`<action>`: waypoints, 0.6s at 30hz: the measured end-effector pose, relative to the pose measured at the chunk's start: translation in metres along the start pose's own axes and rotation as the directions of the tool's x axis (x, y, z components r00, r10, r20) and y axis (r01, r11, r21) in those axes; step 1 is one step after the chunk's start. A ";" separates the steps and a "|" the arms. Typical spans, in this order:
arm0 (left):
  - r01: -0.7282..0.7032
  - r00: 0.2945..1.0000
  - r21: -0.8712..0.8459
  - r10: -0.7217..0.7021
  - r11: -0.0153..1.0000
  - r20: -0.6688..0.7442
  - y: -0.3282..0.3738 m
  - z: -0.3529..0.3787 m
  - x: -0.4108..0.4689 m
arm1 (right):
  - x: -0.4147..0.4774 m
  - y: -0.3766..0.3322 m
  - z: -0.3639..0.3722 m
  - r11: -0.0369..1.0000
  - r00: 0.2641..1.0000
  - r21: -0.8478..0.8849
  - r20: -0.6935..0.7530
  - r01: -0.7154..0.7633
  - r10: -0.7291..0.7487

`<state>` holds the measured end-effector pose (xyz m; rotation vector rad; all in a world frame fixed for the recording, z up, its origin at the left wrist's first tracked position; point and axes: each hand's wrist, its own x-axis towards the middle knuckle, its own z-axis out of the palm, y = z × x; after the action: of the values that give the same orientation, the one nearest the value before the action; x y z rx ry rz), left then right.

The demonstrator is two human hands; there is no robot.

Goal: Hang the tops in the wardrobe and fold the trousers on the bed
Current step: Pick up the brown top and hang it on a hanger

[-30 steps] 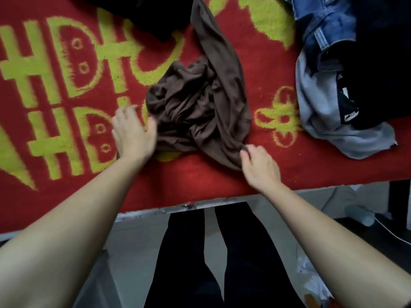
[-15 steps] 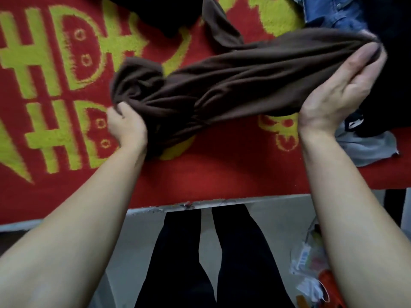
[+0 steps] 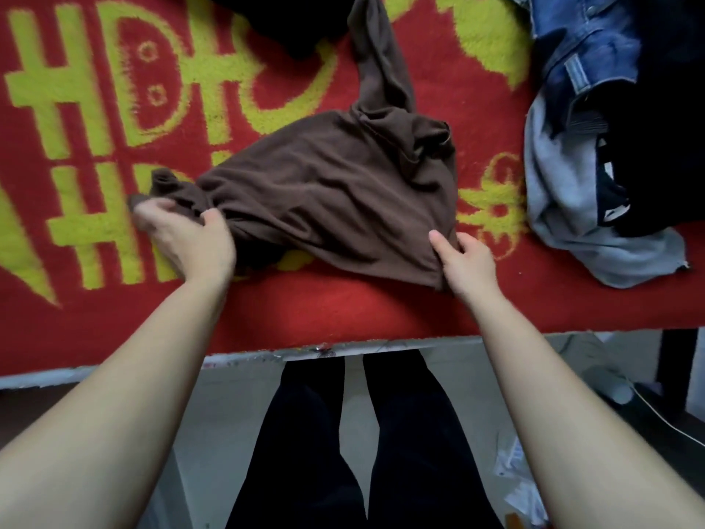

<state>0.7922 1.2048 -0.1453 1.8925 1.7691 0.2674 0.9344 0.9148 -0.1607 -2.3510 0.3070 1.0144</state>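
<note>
As left hand [image 3: 187, 240], right hand [image 3: 468, 263] grip brown garment [image 3: 324, 185], top end cropped

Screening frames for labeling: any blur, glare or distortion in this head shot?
Head view: soft overall, left hand slightly smeared where it grips the brown garment, right hand sharper. Head view: wide-angle bulge bows the bed edge and swells the forearms. Head view: even light, no glare, black garment at top crushed to detailless dark.
</note>
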 end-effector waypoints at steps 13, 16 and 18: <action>-0.466 0.750 -0.005 0.398 0.885 0.528 0.072 0.043 -0.039 | -0.043 0.029 0.026 0.616 0.739 -0.410 0.406 0.673 -0.537; -0.617 0.619 -0.074 0.541 0.783 0.569 0.065 0.052 -0.064 | -0.047 0.033 0.029 0.708 0.773 -0.315 0.314 0.632 -0.551; -0.717 0.459 -0.126 0.600 0.686 0.655 0.060 0.059 -0.083 | -0.048 0.033 0.032 0.782 0.820 -0.255 0.244 0.570 -0.518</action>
<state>0.8627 1.1105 -0.1470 2.3401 0.5199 -0.2877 0.8684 0.9052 -0.1572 -2.3839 -0.6256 0.9957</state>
